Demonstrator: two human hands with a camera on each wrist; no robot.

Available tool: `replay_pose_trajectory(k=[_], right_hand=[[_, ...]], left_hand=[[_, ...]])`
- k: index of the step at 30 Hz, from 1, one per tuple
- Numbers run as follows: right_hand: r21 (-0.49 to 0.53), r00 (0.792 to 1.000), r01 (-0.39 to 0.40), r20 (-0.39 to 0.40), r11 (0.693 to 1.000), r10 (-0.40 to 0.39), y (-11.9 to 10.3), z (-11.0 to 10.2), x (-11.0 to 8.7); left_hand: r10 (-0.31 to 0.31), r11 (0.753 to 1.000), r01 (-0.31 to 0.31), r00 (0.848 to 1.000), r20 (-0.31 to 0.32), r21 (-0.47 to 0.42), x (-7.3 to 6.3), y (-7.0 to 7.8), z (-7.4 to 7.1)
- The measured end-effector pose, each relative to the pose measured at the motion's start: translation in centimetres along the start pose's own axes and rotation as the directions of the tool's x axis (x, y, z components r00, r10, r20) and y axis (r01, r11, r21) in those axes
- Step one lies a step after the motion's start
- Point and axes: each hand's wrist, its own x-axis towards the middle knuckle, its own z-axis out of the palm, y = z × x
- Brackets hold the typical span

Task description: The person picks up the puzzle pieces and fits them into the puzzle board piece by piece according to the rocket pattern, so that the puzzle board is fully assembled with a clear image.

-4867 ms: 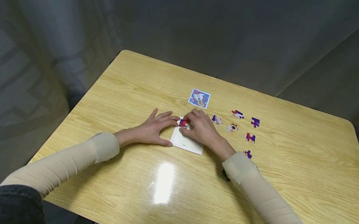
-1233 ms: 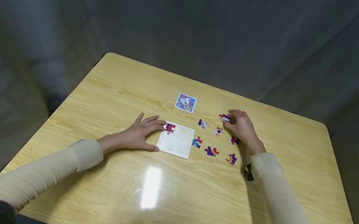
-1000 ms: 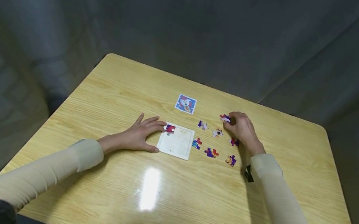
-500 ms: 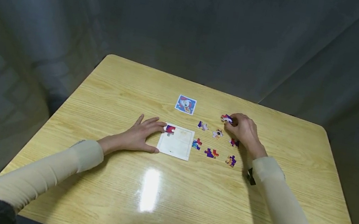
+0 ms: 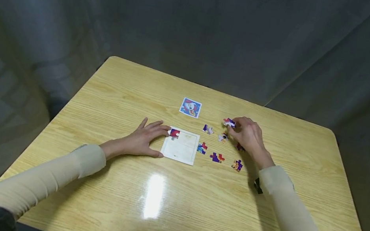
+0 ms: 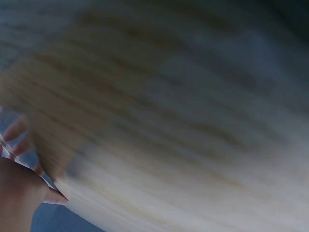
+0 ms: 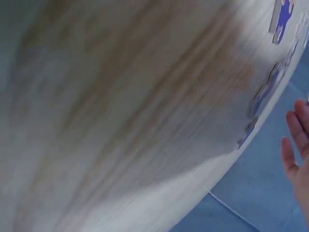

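"As we look down at the wooden table (image 5: 92, 205), where is our left hand (image 5: 140, 138)?"

"We rest it at the left side of the white puzzle board (image 5: 181, 149), thumb and fingers spread wide, thumb by the near corner and a fingertip by the far one."

"And our right hand (image 5: 249, 135)?"

"We pinch a red, purple and white jigsaw piece (image 5: 229, 122) with it, beyond the board and to its right. Whether that piece is fully clear of the tabletop, we cannot tell."

"What do we have on the board?"

"We see one red jigsaw piece (image 5: 174, 133), in the far left corner."

"Where are our loose ones?"

"We find a blue-and-red piece (image 5: 202, 147) just beside the board's right edge, then a purple-and-red piece (image 5: 217, 158) and an orange-and-purple piece (image 5: 237, 165) further right. Farther from us lie a purple-and-white piece (image 5: 208, 129) and a white piece with a dark spot (image 5: 222, 137); our right hand partly hides a dark red piece (image 5: 241, 147)."

"And beyond the board?"

"We have a square picture card (image 5: 190, 107) lying flat, and a grey curtain (image 5: 197, 29) behind the table."
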Motion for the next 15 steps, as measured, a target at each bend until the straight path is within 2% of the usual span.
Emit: replay_pose_trajectory(k=[15], right_hand=[[0.011, 0.999, 0.040, -0.019, 0.999, -0.039, -1.2, 0.0, -0.3]], left_hand=[[0.000, 1.000, 0.000, 1.000, 0.004, -0.011, 0.0, 0.0, 0.0]])
